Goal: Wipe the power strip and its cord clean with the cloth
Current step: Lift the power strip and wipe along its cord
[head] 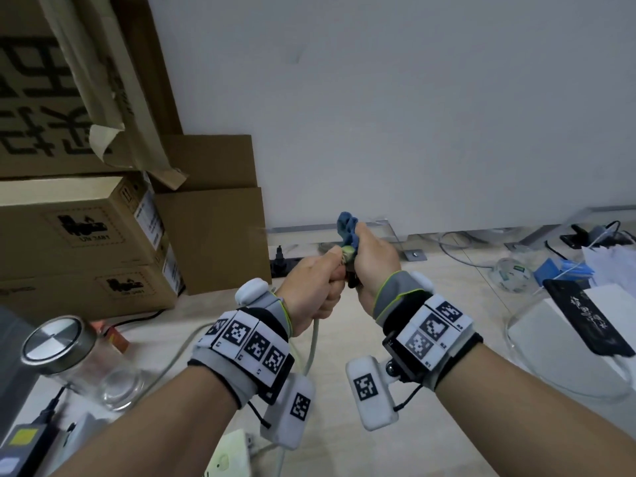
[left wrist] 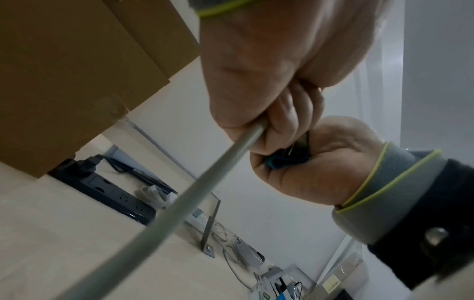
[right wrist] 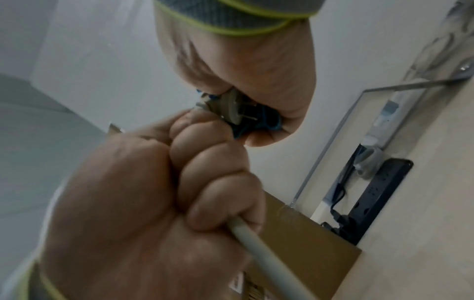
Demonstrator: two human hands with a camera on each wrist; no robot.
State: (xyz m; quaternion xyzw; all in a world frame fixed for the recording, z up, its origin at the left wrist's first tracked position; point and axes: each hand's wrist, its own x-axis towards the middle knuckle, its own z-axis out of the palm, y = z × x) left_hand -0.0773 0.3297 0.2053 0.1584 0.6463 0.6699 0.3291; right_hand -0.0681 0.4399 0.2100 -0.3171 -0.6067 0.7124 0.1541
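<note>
My left hand (head: 320, 287) is fisted round the pale grey cord (head: 314, 342) just below its plug (right wrist: 229, 109). The cord (left wrist: 205, 182) hangs down toward a white power strip (head: 230, 456) at the bottom edge of the head view. My right hand (head: 373, 259) grips a blue cloth (head: 347, 225) bunched over the plug end, and the two fists touch. In the right wrist view the plug's metal prongs poke into the blue cloth (right wrist: 266, 121). The left wrist view shows the cloth (left wrist: 282, 161) tucked inside the right hand (left wrist: 320, 162), below the left hand (left wrist: 256, 81).
Stacked cardboard boxes (head: 86, 235) fill the left. A glass jar with a metal lid (head: 69, 356) stands at the near left. A black power strip (left wrist: 115, 194) lies by the wall behind the hands. Cables, a round plastic tub (head: 512, 273) and a white box (head: 568, 339) crowd the right.
</note>
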